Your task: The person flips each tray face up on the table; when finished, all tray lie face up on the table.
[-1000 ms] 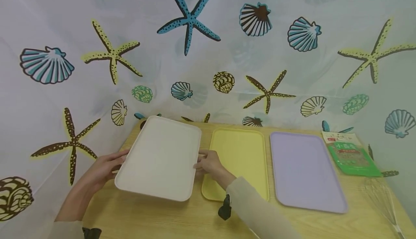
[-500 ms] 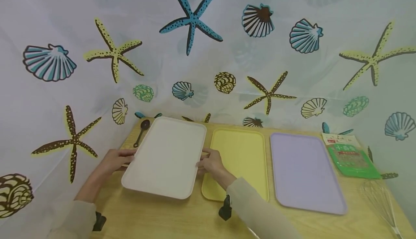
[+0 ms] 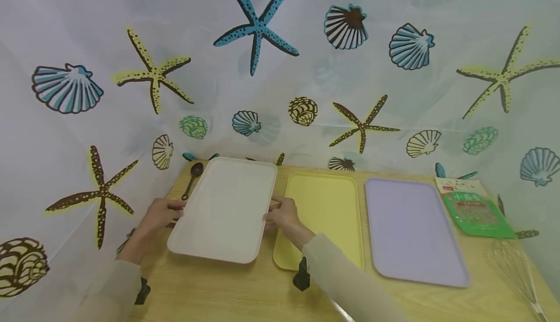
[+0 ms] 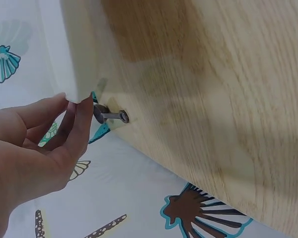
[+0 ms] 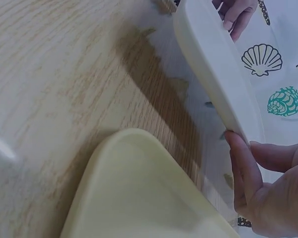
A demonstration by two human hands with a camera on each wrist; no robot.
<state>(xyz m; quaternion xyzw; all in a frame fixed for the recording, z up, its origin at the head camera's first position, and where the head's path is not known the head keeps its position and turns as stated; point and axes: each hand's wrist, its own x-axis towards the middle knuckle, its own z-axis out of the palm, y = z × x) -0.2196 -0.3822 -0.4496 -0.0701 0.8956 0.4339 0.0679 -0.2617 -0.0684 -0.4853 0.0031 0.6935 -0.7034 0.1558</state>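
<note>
A white rectangular tray is held above the left part of the wooden table, its shadow falling on the wood beneath. My left hand pinches its left edge; in the left wrist view the thumb and fingers close on the rim. On the opposite edge my right hand grips with the thumb on the upper side and fingers below. Close to the right hand lies a yellow tray, flat on the table. A dark spoon lies beyond the left hand.
A purple tray lies right of the yellow one. Farther right are a green food packet and a wire whisk. A curtain printed with shells and starfish hangs behind and to the left of the wooden table.
The white tray has shifted slightly right and lies lower and flatter. My left hand has moved right and a little upward with it. The spoon, mostly covered before, now shows.
</note>
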